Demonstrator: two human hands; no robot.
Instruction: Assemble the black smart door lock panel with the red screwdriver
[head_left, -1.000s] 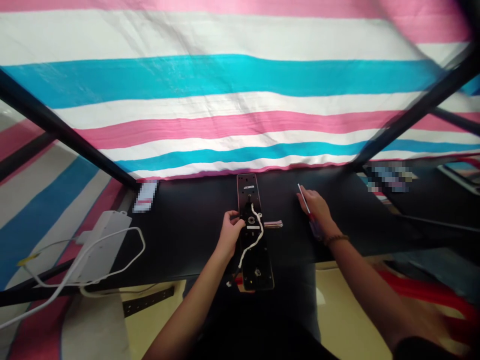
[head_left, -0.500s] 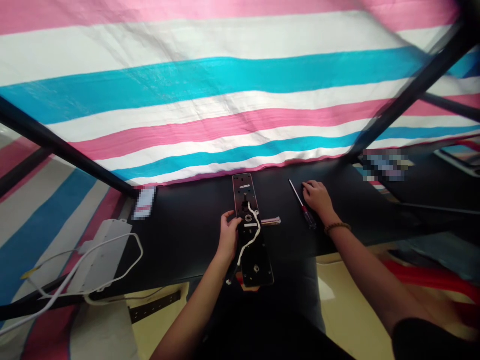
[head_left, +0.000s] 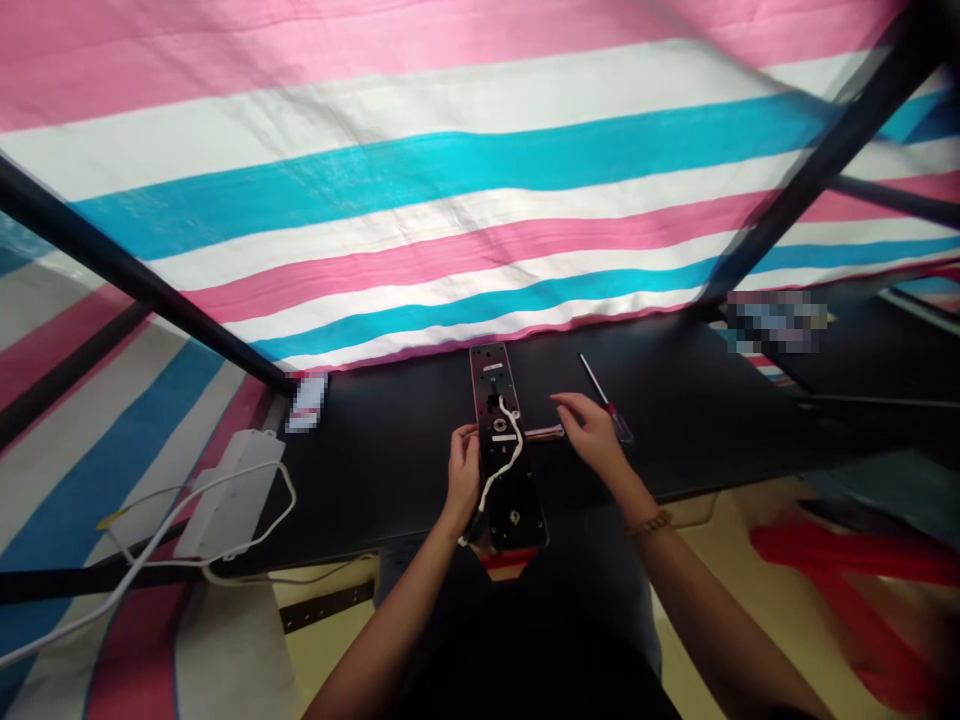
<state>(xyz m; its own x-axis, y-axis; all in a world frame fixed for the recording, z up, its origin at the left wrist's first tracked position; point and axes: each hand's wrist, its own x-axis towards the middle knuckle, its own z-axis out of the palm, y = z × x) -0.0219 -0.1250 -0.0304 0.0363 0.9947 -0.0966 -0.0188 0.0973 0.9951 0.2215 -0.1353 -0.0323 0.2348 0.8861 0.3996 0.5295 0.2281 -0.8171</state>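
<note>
Near the middle of the frame, a long black panel (head_left: 510, 480) lies lengthwise on the black bench (head_left: 360, 470), its lower end reaching the bench's near edge. At its left side, the left hand (head_left: 463, 475) has its fingers curled against the panel's edge, grasping it. A white cable (head_left: 516, 455) winds down the panel's face, and a handle (head_left: 544, 433) juts out to the right. Right of centre, the right hand (head_left: 592, 430) is near the handle's tip, its fingers released and partly bent, holding nothing. Just beside that hand, on its right, lies a screwdriver (head_left: 597, 381) with its shaft pointing to the upper left. At left, a white power strip (head_left: 236, 490) sits beside looping white cords (head_left: 294, 490). Striped sheeting (head_left: 450, 160) fills the upper frame.
</note>
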